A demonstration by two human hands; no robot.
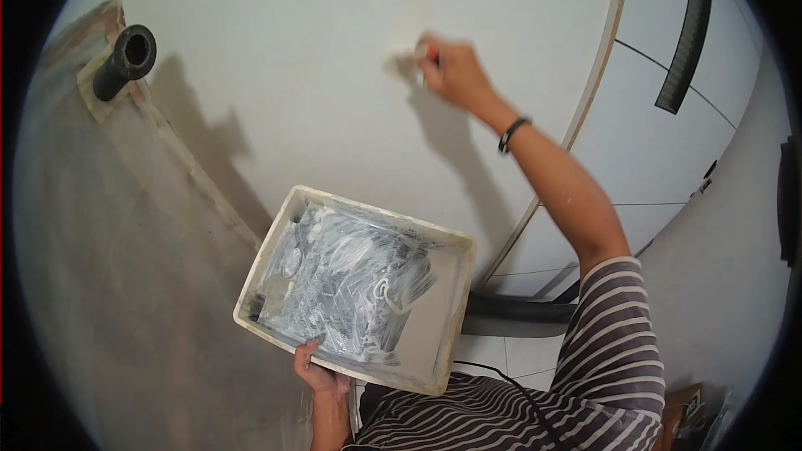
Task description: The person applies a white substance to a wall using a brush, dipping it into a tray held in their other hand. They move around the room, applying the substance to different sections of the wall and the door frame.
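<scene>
My left hand (320, 374) grips the near rim of a white paint tray (451, 301), whose ribbed floor is smeared with white paint. The tray is held tilted in front of me, close to the wall. My right hand (451, 73) is raised against the white wall (317, 50) and holds a small tool with a red handle (432, 54); its pale working end (407, 57) touches the wall and is blurred. A black band (512, 134) sits on my right wrist. I wear a striped short-sleeved shirt.
A black pipe stub (127, 60) sticks out of the wall at the upper left, beside a bare grey plaster surface (109, 267). A wooden trim edge (597, 83) borders the wall on the right. A black hose (689, 33) and tiled floor (668, 150) lie beyond it.
</scene>
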